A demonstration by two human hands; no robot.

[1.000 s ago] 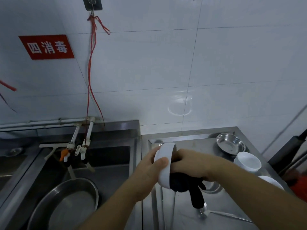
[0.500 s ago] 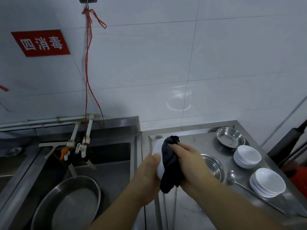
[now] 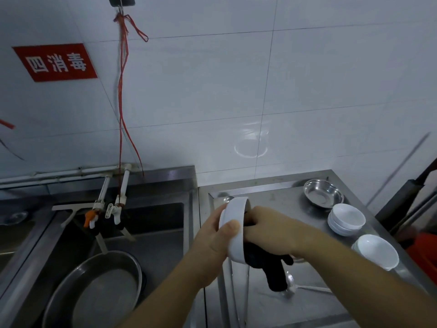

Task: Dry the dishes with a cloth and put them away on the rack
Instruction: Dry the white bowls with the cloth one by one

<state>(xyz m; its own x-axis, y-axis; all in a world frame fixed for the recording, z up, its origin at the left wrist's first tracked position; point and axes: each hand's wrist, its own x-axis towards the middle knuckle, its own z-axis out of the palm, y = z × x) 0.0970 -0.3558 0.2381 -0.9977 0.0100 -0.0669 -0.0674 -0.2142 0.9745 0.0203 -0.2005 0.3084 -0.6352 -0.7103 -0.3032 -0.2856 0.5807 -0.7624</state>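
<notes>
Two hands are working on one white bowl (image 3: 233,229) held up over the front edge of the steel counter (image 3: 279,204), just right of the sink (image 3: 132,235). Left hand (image 3: 214,237) is gripping the bowl from outside, thumb curled over its wall, bowl tipped on its side with the opening facing right. Right hand (image 3: 272,230) is clutching a dark cloth (image 3: 267,263) and pushing it into the bowl's opening; the cloth's loose end is hanging down below the hand. On the counter to the right, two stacks of white bowls are sitting, the farther stack (image 3: 346,218) and the nearer stack (image 3: 376,252), with a small steel dish (image 3: 323,193) behind them near the wall. A spoon (image 3: 305,286) is lying on the counter under the right forearm. A big steel pan (image 3: 94,290) is sitting in the sink, taps (image 3: 111,207) above it.
</notes>
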